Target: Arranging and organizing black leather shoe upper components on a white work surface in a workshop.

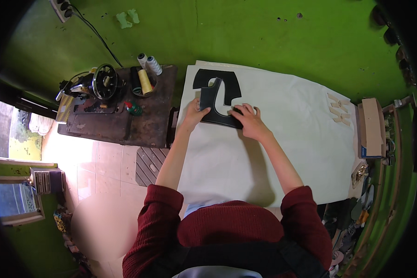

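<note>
A black curved cut-out piece (216, 95), shaped like a shoe-upper pattern, lies flat on a large white sheet (282, 139) covering the table. My left hand (196, 111) presses its left edge with fingers spread on the black material. My right hand (248, 119) rests on its lower right end, fingers laid over the edge. Both arms wear dark red sleeves pushed up to the elbows.
To the left stands a dark wooden table (148, 125) with a black sewing machine (99, 83) and thread cones (146, 74). At the right are small tan pieces (338, 109), a cardboard box (370, 127) and cluttered shelves. A green wall is behind.
</note>
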{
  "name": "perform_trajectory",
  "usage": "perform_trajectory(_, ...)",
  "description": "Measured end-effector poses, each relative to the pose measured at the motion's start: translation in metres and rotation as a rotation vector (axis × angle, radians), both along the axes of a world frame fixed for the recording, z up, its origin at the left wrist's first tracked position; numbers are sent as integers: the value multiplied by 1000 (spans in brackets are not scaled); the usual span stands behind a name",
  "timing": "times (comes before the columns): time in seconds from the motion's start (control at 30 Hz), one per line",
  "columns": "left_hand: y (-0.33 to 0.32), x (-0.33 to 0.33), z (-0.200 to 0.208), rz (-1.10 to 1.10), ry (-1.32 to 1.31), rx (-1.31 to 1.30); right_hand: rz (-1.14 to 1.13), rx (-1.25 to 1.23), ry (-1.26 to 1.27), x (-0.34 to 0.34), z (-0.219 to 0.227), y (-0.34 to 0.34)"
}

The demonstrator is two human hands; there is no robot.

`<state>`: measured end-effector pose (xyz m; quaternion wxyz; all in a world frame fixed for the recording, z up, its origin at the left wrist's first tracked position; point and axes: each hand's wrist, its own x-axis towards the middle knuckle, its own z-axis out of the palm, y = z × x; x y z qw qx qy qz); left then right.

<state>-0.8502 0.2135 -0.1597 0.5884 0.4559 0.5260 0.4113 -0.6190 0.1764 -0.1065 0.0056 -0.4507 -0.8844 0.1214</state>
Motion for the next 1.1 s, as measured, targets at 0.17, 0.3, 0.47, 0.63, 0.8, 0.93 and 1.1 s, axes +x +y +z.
perform_trajectory(0.17, 5, 18, -37, 170, 69, 20, -635, 29, 598, 16, -37, -10)
perform_trajectory(0.3, 1, 17, -57, 215, 286, 159, -836, -66, 604, 2, -46, -12)
perform_trajectory(0.47, -3, 22, -37, 201, 510, 221, -958, -122, 379, -11, -48, -1)
perform_trajectory(0.63, -3, 17, -22, 128, 611, 241, -972, -96, 314, -16, -63, 0)
perform_trajectory(0.8, -17, 35, -9, 271, 792, 300, -986, -83, 321, -18, -67, -3)
perform_trajectory(0.93, -20, 34, -10, 238, 814, 337, -949, -21, 340, -21, -68, -4)
perform_trajectory(1.1, -25, 31, -17, 157, 944, 379, -939, -47, 337, -28, -56, -3)
